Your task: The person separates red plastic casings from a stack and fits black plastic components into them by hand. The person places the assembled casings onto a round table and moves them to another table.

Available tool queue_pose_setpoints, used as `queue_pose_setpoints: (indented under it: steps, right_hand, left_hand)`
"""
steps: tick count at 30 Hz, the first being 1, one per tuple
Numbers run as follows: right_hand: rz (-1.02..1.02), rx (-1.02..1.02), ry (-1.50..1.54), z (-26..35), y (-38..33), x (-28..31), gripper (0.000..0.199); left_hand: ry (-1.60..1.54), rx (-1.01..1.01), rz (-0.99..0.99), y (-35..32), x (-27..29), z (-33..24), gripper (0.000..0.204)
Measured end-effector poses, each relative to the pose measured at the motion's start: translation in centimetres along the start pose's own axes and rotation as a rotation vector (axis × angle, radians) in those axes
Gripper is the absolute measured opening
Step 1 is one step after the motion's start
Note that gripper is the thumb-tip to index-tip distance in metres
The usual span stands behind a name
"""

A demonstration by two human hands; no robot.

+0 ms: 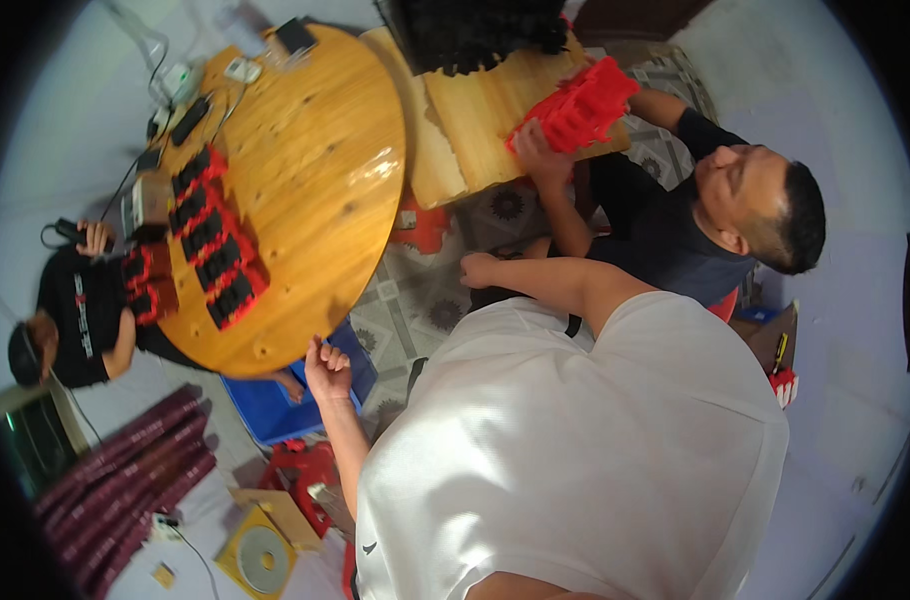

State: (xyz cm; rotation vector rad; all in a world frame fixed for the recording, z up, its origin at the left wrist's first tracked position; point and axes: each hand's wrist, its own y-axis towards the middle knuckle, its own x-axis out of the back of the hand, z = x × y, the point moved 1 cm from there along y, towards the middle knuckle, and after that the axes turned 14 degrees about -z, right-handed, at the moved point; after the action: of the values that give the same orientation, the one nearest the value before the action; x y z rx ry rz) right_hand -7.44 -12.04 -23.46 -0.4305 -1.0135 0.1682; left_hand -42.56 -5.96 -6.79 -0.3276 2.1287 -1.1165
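While we stand looking down past our white shirt (575,450), our left hand (327,372) hangs loosely curled just under the near edge of the round wooden table (315,160), with nothing in its grasp; the fingers are half bent, neither fisted nor spread. Our right hand (478,268) is closed into a loose fist out in front of us over the patterned floor tiles (415,300), and we think it is empty, though the fisheye bend makes that hard to confirm.

Beyond our left hand, across the table, rows of red-and-black blocks (215,240) lie side by side along the far rim, probably lined up there so a seated person in a black shirt (80,310) can reach them. Below our left hand, a blue tray (275,410) sits on the floor, close enough to the table to catch or store pieces.

Past our right hand, another person's hand (537,152) presses a red stack (580,105) against a pale wooden board (485,105), which seems to give it a firm backing. A bundle of dark red strips (135,470) lies on the floor well off to our left.
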Motion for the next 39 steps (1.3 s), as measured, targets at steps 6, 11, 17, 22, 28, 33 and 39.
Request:
queue_pose_setpoints:
  steps: [6,11,17,22,28,33,39]
  right_hand:
    - [-0.063,-0.137,0.164,-5.1,2.0,3.4,0.027]
    - [-0.321,-0.315,0.37,-6.0,1.9,4.7,0.025]
    - [-0.832,0.094,0.476,2.9,-2.4,17.9,0.029]
    - [-1.749,-0.077,-0.002,1.0,-7.7,29.9,0.042]
    - [-0.956,-0.529,-0.147,-4.4,-8.7,30.6,0.037]
    - [-0.989,-0.427,-0.187,-4.4,-7.8,30.8,0.033]
    - [-1.037,-0.352,-0.196,-3.6,-9.5,35.6,0.033]
  left_hand:
    - [0.266,0.035,-0.004,4.8,-11.7,4.7,0.016]
    - [0.492,0.15,-0.018,6.6,-16.5,7.4,0.016]
    - [0.691,0.228,-0.001,9.2,-19.4,7.3,0.014]
    - [0.813,0.285,0.191,10.7,-21.6,7.5,0.015]
    - [0.905,0.339,0.338,9.1,-24.1,7.9,0.015]
    - [0.899,0.329,0.383,9.8,-22.2,5.7,0.015]
    - [0.856,0.331,0.407,8.8,-22.1,4.0,0.012]
